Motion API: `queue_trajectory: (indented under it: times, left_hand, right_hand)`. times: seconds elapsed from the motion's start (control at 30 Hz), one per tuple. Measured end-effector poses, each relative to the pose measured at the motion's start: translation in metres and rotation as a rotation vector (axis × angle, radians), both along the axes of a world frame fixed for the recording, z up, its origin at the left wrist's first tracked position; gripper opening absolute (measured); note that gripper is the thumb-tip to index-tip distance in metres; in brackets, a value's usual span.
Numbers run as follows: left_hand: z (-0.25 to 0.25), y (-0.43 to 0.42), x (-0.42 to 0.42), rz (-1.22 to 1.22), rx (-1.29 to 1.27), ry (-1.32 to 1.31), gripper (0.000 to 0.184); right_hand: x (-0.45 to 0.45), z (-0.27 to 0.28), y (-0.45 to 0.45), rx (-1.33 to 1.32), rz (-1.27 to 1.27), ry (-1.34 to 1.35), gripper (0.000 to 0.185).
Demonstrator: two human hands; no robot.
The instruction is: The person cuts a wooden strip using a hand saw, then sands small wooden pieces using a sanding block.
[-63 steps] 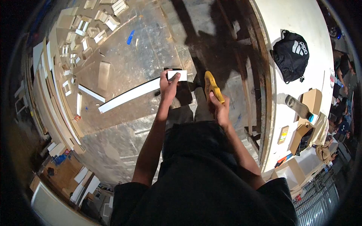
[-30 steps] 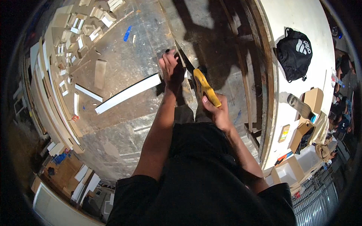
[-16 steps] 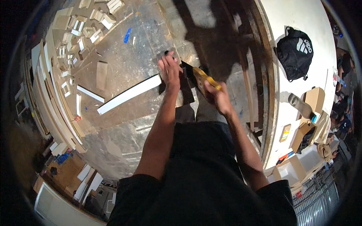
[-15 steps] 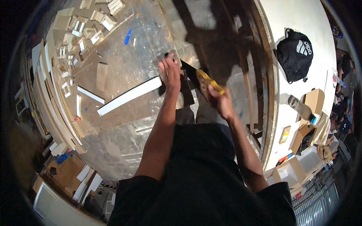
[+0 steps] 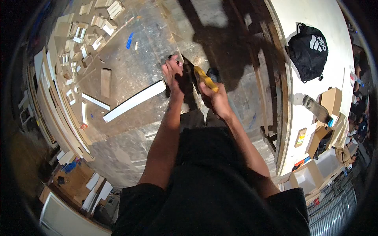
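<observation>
My right hand [image 5: 215,95] is closed round the yellow handle [image 5: 205,80] of a saw. The saw's dark blade [image 5: 189,66] points up and left, close beside my left hand. My left hand [image 5: 173,74] presses down at the right end of a long white-faced strip [image 5: 136,101], over a dark piece whose outline is lost in shadow. Its fingers are bent and somewhat spread; what lies under them is mostly hidden.
Many small wooden pieces [image 5: 80,33] lie at the upper left, near a loose block [image 5: 105,82] and a short white strip [image 5: 96,101]. Long boards [image 5: 63,106] are stacked at the left. A black bag [image 5: 309,53], a bottle [image 5: 316,109] and open boxes [image 5: 306,179] rest on the white surface.
The small white piece seen earlier in my left hand is no longer visible, and that hand now presses down. The saw came to the left hand's side and has moved back and forth.
</observation>
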State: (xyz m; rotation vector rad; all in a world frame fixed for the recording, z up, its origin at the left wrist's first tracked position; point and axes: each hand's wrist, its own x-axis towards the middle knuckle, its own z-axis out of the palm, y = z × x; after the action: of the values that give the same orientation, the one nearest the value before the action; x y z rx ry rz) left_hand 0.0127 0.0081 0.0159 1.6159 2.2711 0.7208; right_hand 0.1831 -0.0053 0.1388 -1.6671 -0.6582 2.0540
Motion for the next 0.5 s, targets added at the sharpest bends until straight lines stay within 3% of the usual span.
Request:
queue_trajectory:
  times: [0.17, 0.27, 0.33, 0.4, 0.5]
  left_hand:
    - [-0.011, -0.009, -0.006, -0.026, 0.010, 0.015, 0.039]
    - [-0.008, 0.001, -0.004, 0.010, 0.037, 0.051, 0.032]
    - [-0.010, 0.003, -0.007, 0.010, 0.016, 0.027, 0.028]
    - [-0.005, -0.003, -0.007, -0.028, -0.054, 0.067, 0.018]
    - [-0.010, -0.013, -0.005, -0.106, 0.065, 0.084, 0.016]
  right_hand:
    - [0.007, 0.020, 0.000, 0.093, 0.093, 0.119, 0.036]
    - [-0.004, -0.028, 0.003, 0.074, -0.003, 0.147, 0.031]
    - [-0.003, -0.019, 0.016, 0.083, -0.078, 0.176, 0.028]
    - [0.017, -0.002, 0.010, 0.027, -0.090, 0.016, 0.029]
    - [0.044, -0.020, 0.010, 0.084, -0.162, 0.110, 0.029]
